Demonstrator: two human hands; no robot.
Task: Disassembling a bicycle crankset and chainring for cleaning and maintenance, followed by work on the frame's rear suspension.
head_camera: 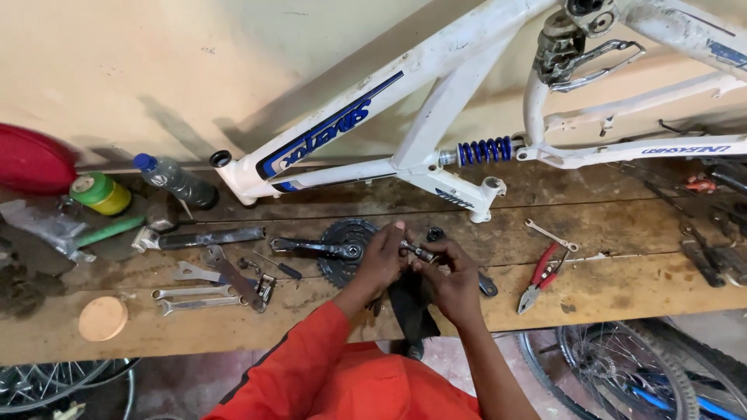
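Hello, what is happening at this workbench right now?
A person in an orange top holds a small metal axle-like part between both hands, the left hand and the right hand, above a wooden bench. A black crank with chainring lies just beside the left hand. Spanners and red pliers lie on the bench, and a white bicycle frame leans against the wall.

A worn wooden bench [607, 292] carries spanners [194, 299], red pliers [541, 276], a chainring crank [334, 249], a bottle [175, 180].

Small metal axle [419, 251], level above workbench
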